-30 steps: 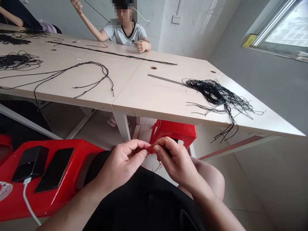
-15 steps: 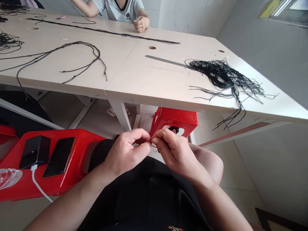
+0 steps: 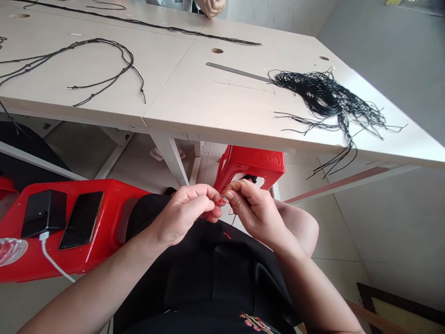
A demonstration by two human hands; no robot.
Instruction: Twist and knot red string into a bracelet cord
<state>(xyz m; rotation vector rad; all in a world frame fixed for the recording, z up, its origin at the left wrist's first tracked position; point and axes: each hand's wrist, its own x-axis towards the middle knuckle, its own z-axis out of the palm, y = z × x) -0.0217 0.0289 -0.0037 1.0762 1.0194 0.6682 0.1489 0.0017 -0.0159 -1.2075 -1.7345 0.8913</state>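
A thin red cord runs between my two hands, above my lap. My left hand pinches it between thumb and forefinger, the other fingers curled beneath. Close on the right, my right hand has its thumb and forefinger closed on the same cord, their tips almost touching the left fingertips. A loose end dangles below the right fingers, and its red tip shows against my black clothing. Any knot in the cord is too small to make out.
On the pale table lie a bundle of black cords, a steel ruler and knotted black cords. A phone and a black power bank rest on a red stool. Across the table is another person's hand.
The view has tipped downward, so the table sits higher. My left fingers have closed further on the cord, and more red cord shows, with an end hanging down.
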